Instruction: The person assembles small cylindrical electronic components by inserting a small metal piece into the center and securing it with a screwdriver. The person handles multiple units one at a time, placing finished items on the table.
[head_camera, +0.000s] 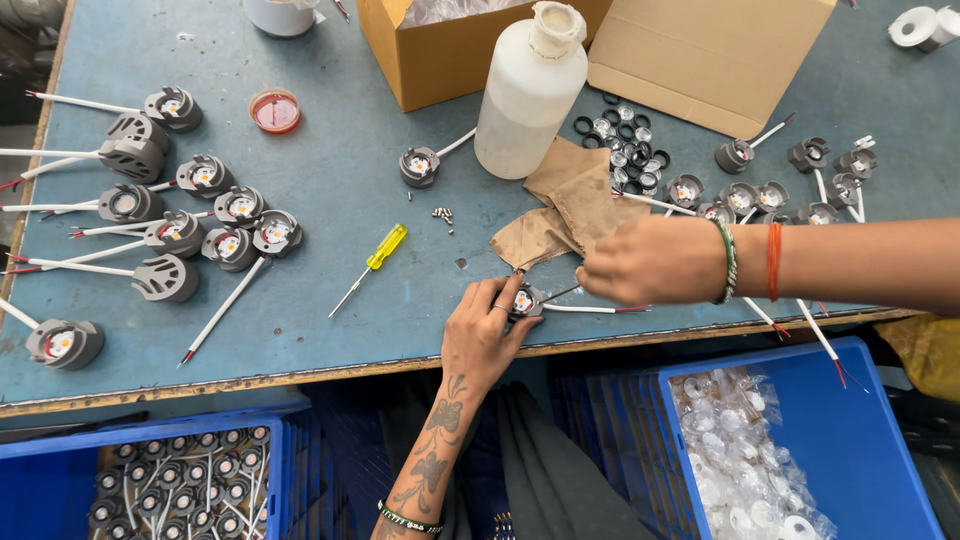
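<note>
Lamp housing (523, 300), small grey one with a white lead, sat at the near table (380, 170) edge, pinned by the left hand (483, 335) so it wouldn't skid. Right hand (650, 262) pinched something thin against it, couldn't tell what. Yellow screwdriver (375, 262) lay close, finished units (190, 215) parked off left.

left forearm (432, 452): tattoos, beaded bracelet, finger ring | right wrist (748, 262): green bangle, orange threads | bare arms, no sleeves
</note>
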